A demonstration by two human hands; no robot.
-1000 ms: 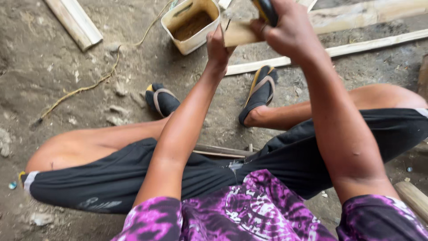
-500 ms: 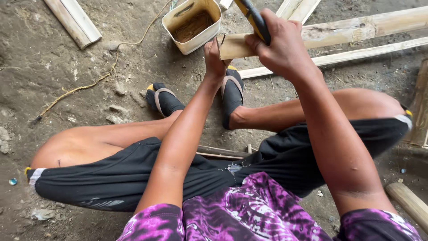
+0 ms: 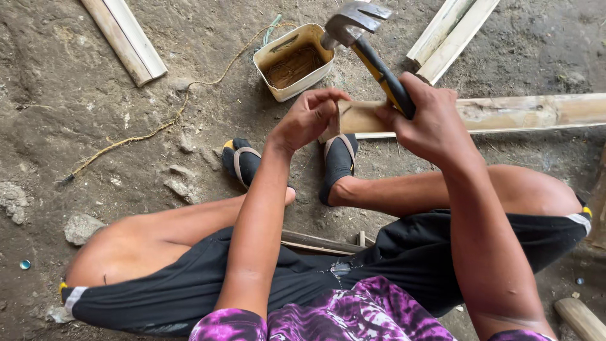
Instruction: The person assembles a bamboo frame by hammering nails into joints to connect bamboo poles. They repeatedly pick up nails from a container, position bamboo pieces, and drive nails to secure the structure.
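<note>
My right hand grips the black and yellow handle of a claw hammer, whose steel head is raised over the ground. My left hand pinches its fingertips at the near end of a pale wooden plank that lies across the dirt to the right. What the fingertips hold is too small to see. My right foot in a black sandal rests against the plank's end, and my left sandal is beside it.
A cut-open cream plastic container with rusty contents sits just beyond my hands. A cord trails left from it. Wooden slats lie at top left and top right. Stones dot the dirt floor.
The view has tipped down and the hammer head has come into sight above my right hand. My left hand's fingers have curled into a pinch at the plank's end.
</note>
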